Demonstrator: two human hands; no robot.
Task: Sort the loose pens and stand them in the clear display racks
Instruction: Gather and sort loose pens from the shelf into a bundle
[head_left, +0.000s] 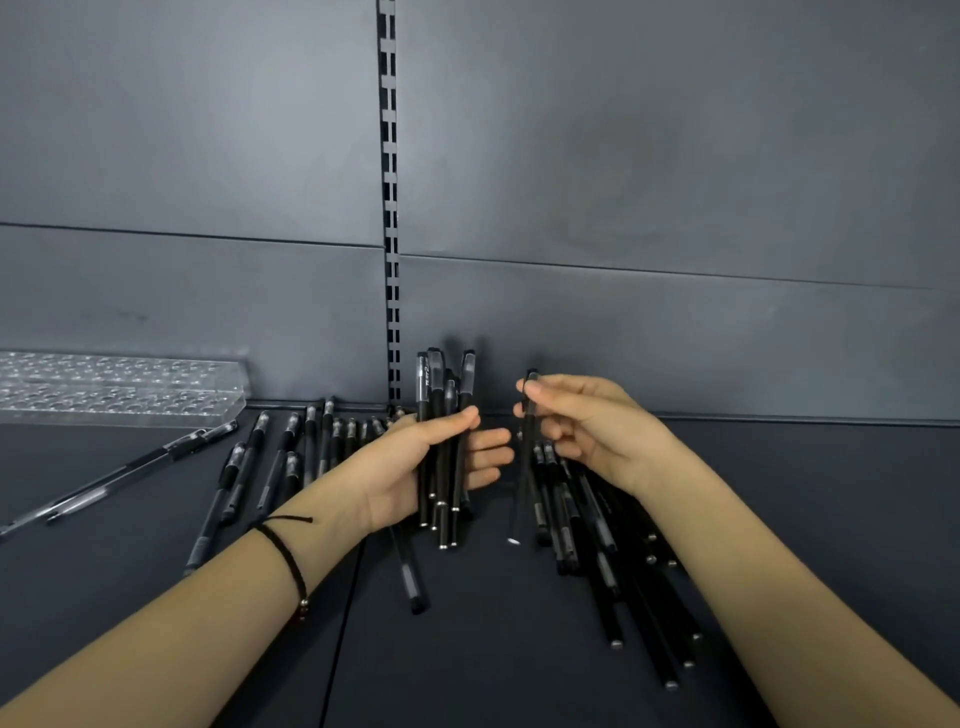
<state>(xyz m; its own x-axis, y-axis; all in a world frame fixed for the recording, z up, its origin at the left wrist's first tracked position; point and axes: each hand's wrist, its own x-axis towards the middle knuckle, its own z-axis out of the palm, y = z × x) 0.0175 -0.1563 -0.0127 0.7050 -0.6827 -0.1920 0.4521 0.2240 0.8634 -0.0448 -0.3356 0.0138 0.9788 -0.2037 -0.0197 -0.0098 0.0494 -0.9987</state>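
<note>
- Our left hand (415, 467) clasps a bundle of black pens (441, 447) upright.
- Our right hand (587, 426) pinches 1 pen (527, 467).
- Dark shelf (493, 649), grey back panel (623, 156).

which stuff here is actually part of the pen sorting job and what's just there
Part of the job:
- bundle of pens in the left hand
- single pen in the right hand
- loose pens on the shelf
- clear rack

Just there:
- slotted upright strip
- black wrist cord
</note>
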